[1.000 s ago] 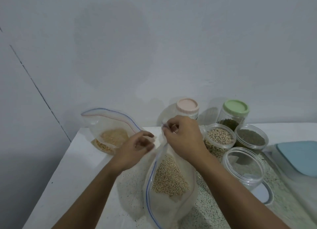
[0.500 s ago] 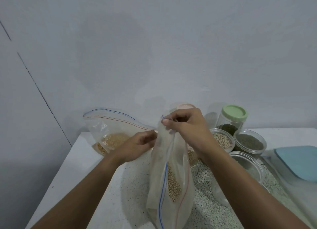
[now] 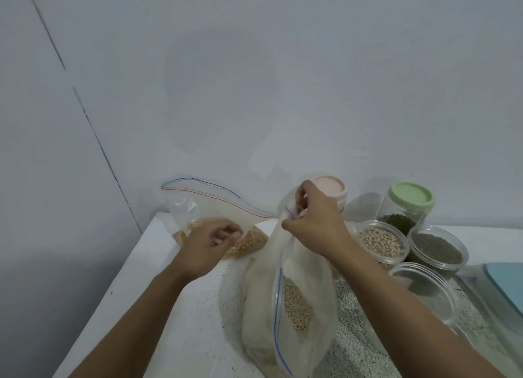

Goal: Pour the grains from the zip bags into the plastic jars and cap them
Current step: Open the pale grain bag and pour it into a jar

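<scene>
A clear zip bag (image 3: 294, 301) with pale grains stands in front of me on the white table (image 3: 169, 321). My right hand (image 3: 314, 219) pinches its top at the blue zip line. My left hand (image 3: 212, 242) is curled at the bag's left lip and seems to pinch the plastic there. An empty open jar (image 3: 421, 293) stands to the right of the bag. Behind it are an open jar of pale beans (image 3: 380, 243) and an open jar of grey-green grains (image 3: 437, 249). A pink-capped jar (image 3: 334, 188) and a green-capped jar (image 3: 411, 199) stand at the wall.
A second zip bag (image 3: 198, 208) with yellow grains leans at the back left, behind my left hand. A light blue lid or box (image 3: 506, 287) lies at the right edge. The table's left edge drops off close to the wall corner.
My right hand has lifted the bag's top up and back, so the bag stands taller. My left hand has drawn away to the left of the right hand.
</scene>
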